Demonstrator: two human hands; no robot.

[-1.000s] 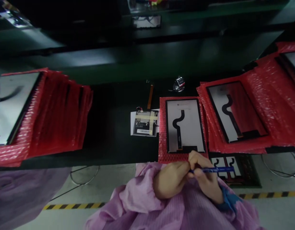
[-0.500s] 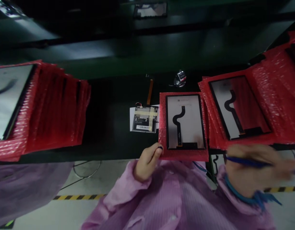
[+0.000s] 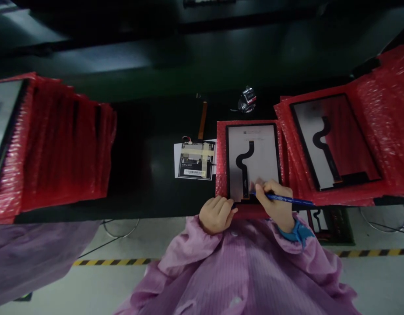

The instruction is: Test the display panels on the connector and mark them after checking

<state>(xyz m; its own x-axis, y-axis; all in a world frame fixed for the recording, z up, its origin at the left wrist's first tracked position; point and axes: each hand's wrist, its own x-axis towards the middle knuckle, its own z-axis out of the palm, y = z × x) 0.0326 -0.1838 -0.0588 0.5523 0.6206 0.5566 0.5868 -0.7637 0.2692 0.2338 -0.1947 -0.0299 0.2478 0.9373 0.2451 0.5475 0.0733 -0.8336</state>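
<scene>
My right hand [image 3: 278, 202] is closed round a blue pen [image 3: 290, 200]. Its tip points at the lower part of a display panel [image 3: 264, 162], close to the foot of the black flex cable [image 3: 244, 164]; whether it touches I cannot tell. The panel lies back side up on a red bubble bag [image 3: 222, 153]. At the bag's lower left corner, my left hand [image 3: 216, 214] has its fingers curled, and the end of a small dark blue piece, perhaps a pen cap, pokes out between thumb and forefinger.
A taped circuit assembly [image 3: 195, 159] with an orange ribbon [image 3: 202, 120] lies left of the panel. Behind stands a metal tally counter [image 3: 247, 99]. More bagged panels [image 3: 333, 142] are stacked at right; a pile of red bubble bags [image 3: 67, 144] is at left. A co-worker's sleeve [image 3: 37, 258] shows lower left.
My right hand has come in from the right with the blue pen, from below the right stack to over the middle panel. My left hand has shifted slightly right. The view has moved a little.
</scene>
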